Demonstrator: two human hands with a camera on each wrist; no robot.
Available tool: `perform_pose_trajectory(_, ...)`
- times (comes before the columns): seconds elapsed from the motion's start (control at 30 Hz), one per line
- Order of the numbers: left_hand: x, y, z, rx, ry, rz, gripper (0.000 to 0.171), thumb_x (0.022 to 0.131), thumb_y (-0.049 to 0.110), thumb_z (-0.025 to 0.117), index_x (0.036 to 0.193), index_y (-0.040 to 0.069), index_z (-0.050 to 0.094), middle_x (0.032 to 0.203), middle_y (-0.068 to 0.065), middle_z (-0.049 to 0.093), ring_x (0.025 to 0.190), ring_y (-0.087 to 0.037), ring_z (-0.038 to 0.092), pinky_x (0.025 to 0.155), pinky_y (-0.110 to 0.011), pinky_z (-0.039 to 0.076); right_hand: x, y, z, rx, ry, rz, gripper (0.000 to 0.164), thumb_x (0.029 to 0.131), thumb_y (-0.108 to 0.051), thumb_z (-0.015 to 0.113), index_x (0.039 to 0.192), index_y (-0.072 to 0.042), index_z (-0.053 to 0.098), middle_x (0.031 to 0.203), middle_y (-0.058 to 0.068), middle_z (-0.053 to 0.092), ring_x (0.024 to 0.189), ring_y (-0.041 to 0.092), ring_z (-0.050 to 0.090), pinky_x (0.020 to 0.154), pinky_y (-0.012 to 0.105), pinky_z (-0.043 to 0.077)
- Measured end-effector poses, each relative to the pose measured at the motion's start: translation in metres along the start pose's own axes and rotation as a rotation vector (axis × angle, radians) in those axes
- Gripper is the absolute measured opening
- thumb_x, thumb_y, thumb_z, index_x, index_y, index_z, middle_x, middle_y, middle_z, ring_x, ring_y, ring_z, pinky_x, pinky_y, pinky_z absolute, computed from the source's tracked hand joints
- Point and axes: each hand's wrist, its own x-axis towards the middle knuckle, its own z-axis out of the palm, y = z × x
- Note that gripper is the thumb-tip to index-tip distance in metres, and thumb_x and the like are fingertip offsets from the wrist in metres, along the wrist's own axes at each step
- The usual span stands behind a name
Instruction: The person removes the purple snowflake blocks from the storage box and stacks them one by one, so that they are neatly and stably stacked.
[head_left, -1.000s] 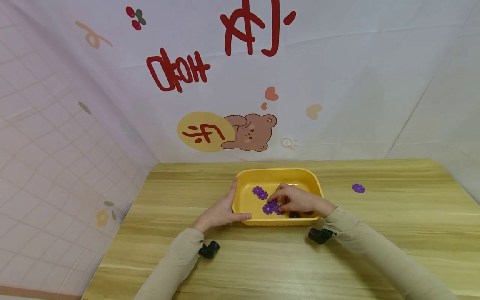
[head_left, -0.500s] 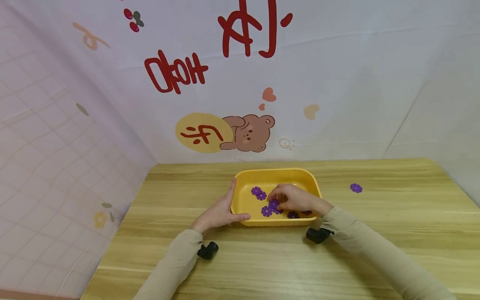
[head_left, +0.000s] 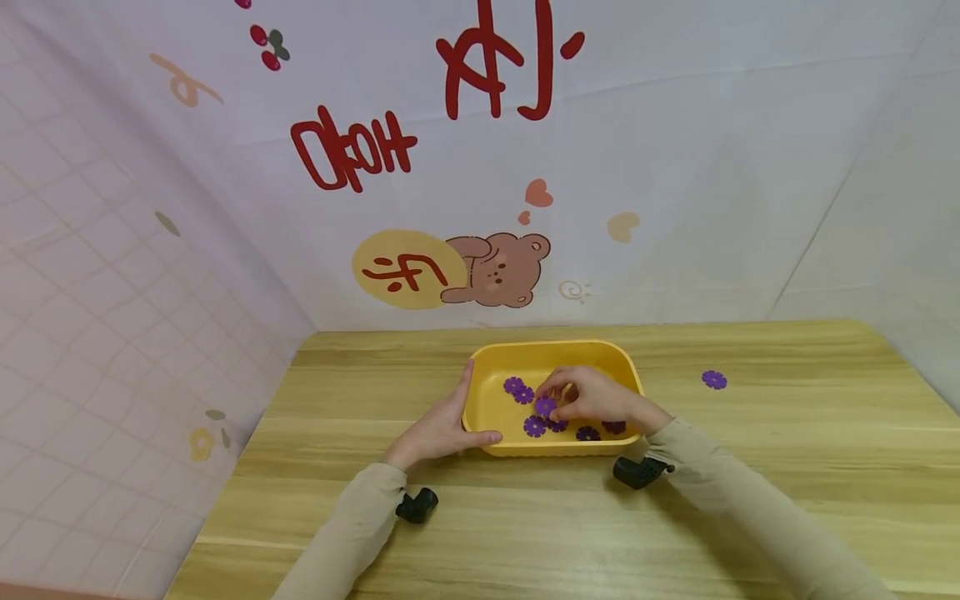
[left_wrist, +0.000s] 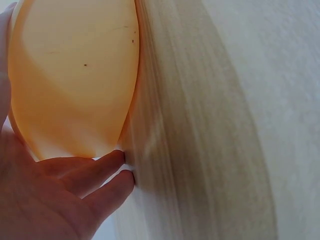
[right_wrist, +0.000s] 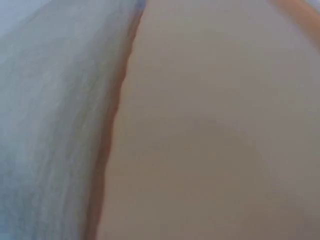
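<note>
A flat, round, purple disc with a notched rim and a small central hole (head_left: 546, 407) is inside the smooth yellow rectangular tray with rounded corners (head_left: 490, 414), pinched between the thumb and fingers of the right hand (head_left: 600, 396). Below it lie a purple disc nearest the tray's front wall (head_left: 535, 427) and another partly hidden by the right thumb (head_left: 557, 426). Two overlapping purple discs (head_left: 518, 390) sit farther left, and two darker-looking discs (head_left: 588, 433) lie in shade beneath the right hand, which blocks part of the tray's floor.

The left hand (head_left: 438, 429) grips the tray's left end, thumb over the front rim, fingers slightly spread against the outer wall (the right wrist view is too blurred to show any fingers).

One lone purple disc (head_left: 714, 380) rests outside, on the pale wood-grain table (head_left: 480, 542). Behind hangs creased white fabric (head_left: 712, 208) printed with a brown bear (head_left: 506, 271).
</note>
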Motion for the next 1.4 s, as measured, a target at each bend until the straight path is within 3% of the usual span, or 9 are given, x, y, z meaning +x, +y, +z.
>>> perform_pose_trajectory(0.47,-0.001,0.000,0.002,-0.034,0.000,0.025,0.120,0.081,0.046,0.077,0.154,0.017,-0.013,0.157,-0.017,0.018,0.130,-0.028,0.042,0.106,-0.041,0.033,-0.013,-0.004,-0.021,0.095,0.069,-0.009,0.030,0.082,-0.005,0.077,0.110,0.001,0.068,0.103,0.008,0.065,0.086,0.023,0.060,0.079,0.036,0.053)
perform_pose_trajectory(0.77,0.001,-0.001,0.002,-0.021,-0.002,0.025,0.121,0.080,0.045,0.078,0.154,0.016,-0.013,0.158,-0.016,0.016,0.132,-0.027,0.040,0.107,-0.039,0.031,-0.027,0.000,-0.039,0.132,0.084,-0.011,0.033,0.080,0.005,0.073,0.112,0.005,0.066,0.105,0.009,0.064,0.089,0.022,0.058,0.080,0.031,0.052)
perform_pose_trajectory(1.4,0.001,-0.002,0.002,-0.015,0.003,0.017,0.121,0.080,0.044,0.078,0.154,0.017,-0.013,0.158,-0.016,0.015,0.132,-0.028,0.040,0.108,-0.040,0.030,-0.066,0.017,-0.071,0.128,0.176,-0.012,0.034,0.081,0.002,0.074,0.112,0.009,0.064,0.106,0.015,0.064,0.087,0.018,0.061,0.078,0.025,0.051)
